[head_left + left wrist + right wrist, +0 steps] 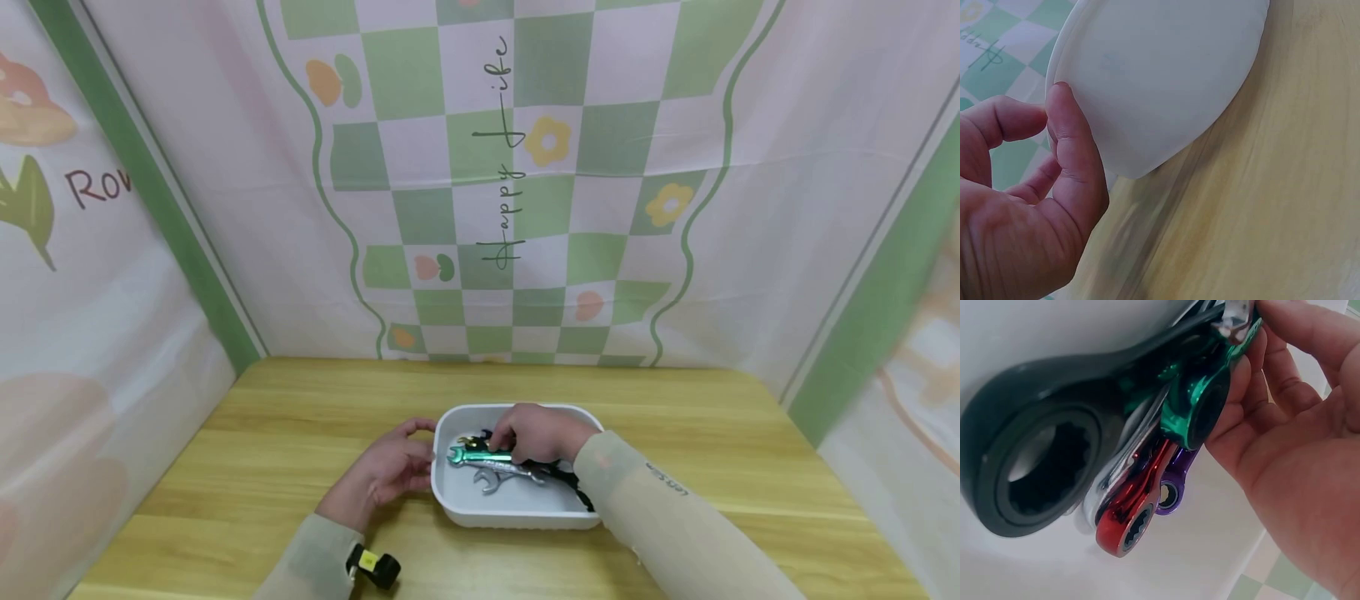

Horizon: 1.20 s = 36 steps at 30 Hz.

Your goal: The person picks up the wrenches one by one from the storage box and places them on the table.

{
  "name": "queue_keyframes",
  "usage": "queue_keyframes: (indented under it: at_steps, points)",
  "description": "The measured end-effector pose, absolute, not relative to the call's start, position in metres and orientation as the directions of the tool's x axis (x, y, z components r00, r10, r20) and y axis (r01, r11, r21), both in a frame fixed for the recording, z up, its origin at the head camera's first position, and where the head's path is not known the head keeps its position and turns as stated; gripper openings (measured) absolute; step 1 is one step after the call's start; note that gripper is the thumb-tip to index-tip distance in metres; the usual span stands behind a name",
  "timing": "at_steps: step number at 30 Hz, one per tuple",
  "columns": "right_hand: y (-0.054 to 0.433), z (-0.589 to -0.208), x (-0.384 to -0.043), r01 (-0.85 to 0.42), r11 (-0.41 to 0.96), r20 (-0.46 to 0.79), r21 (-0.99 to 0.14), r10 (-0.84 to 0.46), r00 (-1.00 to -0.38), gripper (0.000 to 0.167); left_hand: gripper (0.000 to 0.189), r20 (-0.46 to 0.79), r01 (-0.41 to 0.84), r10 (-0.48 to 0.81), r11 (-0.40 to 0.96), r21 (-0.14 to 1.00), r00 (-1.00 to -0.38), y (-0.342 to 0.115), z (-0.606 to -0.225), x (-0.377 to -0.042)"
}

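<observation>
A white rectangular box (517, 522) holds several combination wrenches. Inside it, my right hand (542, 432) reaches down with curled fingers at the right end of a green wrench (480, 456). The right wrist view shows its fingers (1285, 387) around the green wrench's shank, close to a silver wrench end. Below the green wrench lies a silver wrench (487, 480). A large black wrench (1035, 456), a red wrench (1124, 532) and a purple wrench (1170, 495) lie near that hand. Outside the box, my left hand (397, 463) rests its fingertips against the left wall and rim.
The box stands on a wooden table (337, 392) near its front. A patterned cloth (517, 167) hangs behind the table, with more cloth at both sides. A black strap device (373, 565) is on the left sleeve.
</observation>
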State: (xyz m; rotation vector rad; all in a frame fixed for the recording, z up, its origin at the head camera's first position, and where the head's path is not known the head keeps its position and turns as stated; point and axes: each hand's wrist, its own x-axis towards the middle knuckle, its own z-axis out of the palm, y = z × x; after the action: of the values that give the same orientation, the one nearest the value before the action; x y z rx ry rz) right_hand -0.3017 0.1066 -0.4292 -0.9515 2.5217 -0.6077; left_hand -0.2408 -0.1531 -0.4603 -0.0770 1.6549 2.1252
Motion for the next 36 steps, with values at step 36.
queue_keyframes:
  at_steps: [36]
  points:
    - [0.117,-0.412,-0.306,-0.495,0.718,-0.347,-0.490,-0.681,-0.644,0.069,0.063,-0.306,-0.380,0.325,-0.193,0.905,-0.895,-0.155,-0.461,-0.242]
